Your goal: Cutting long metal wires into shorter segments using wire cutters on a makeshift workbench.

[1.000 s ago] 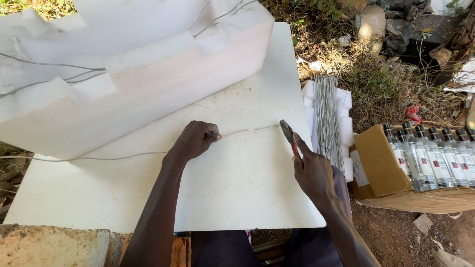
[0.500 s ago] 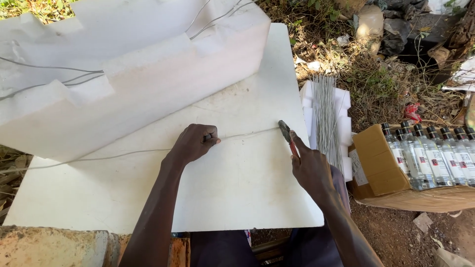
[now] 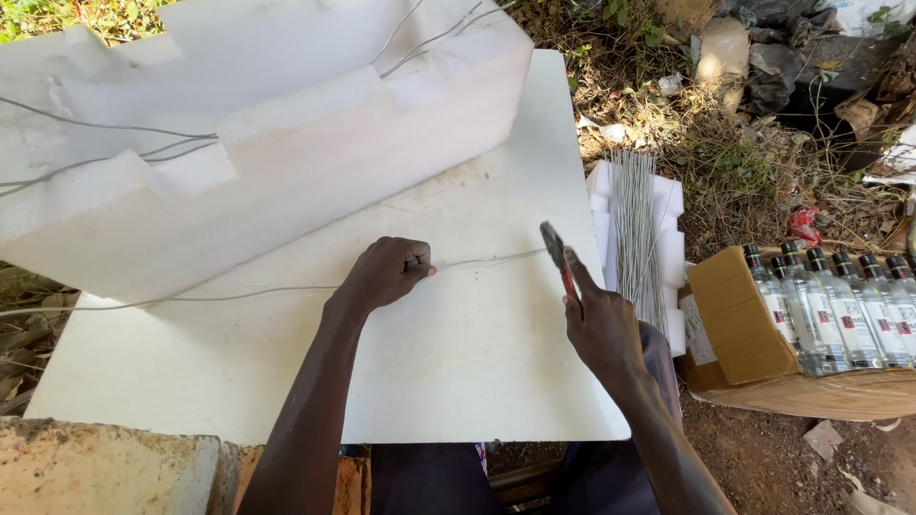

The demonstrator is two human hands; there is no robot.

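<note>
While your right hand (image 3: 603, 322) grips the red-handled pliers (image 3: 559, 259), jaws at the wire's right end, your left hand (image 3: 384, 273) pinches the thin wire (image 3: 239, 297). It lies left to right across the white board (image 3: 458, 362). Beyond stands the foam block (image 3: 286, 162).

We see our left hand (image 3: 382, 275) and right hand (image 3: 599, 324) bare, no gloves, rings or watch. Both forearms are bare too (no sleeves reach into view). Dark trousers (image 3: 429, 477) cover our lap below.
</note>
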